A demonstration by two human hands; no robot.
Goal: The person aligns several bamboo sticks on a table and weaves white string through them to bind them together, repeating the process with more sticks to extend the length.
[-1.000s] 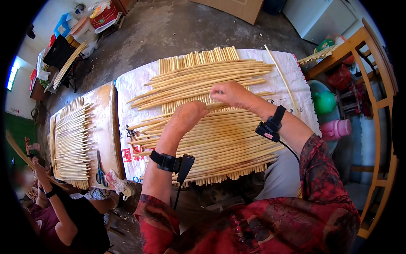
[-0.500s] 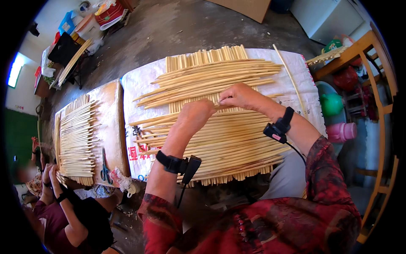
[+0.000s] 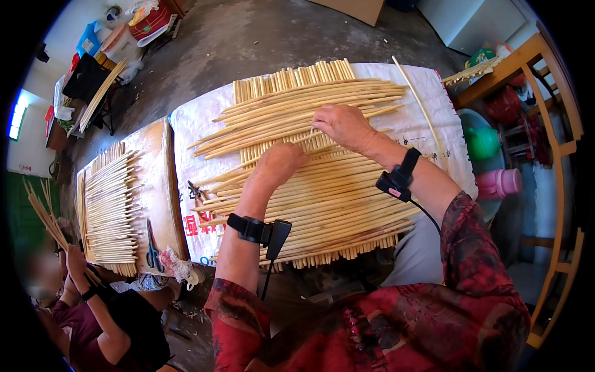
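Note:
My left hand (image 3: 282, 162) is closed at the middle of a woven mat of pale stalks (image 3: 310, 214); what it grips is hidden. My right hand (image 3: 339, 128), above and right of it, pinches a thin pale strand (image 3: 310, 139) that runs down toward my left fingers. Long crosswise stalks (image 3: 297, 105) lie beyond my hands over rows of lengthwise ones (image 3: 291, 84). All rest on a white sheet (image 3: 198, 124) on the table, with a single loose stalk (image 3: 418, 105) at the right.
A second board (image 3: 155, 173) at left carries another stalk mat (image 3: 108, 211) and scissors (image 3: 152, 248). A co-worker (image 3: 99, 316) holds a stalk bundle (image 3: 46, 220) at lower left. A wooden frame (image 3: 561, 186), green tub (image 3: 480, 146) and pink container (image 3: 499, 183) stand at right.
My right hand has risen away from my left, and the strand now shows stretched between them. At left, the co-worker's bundle, low half a second ago, is raised again.

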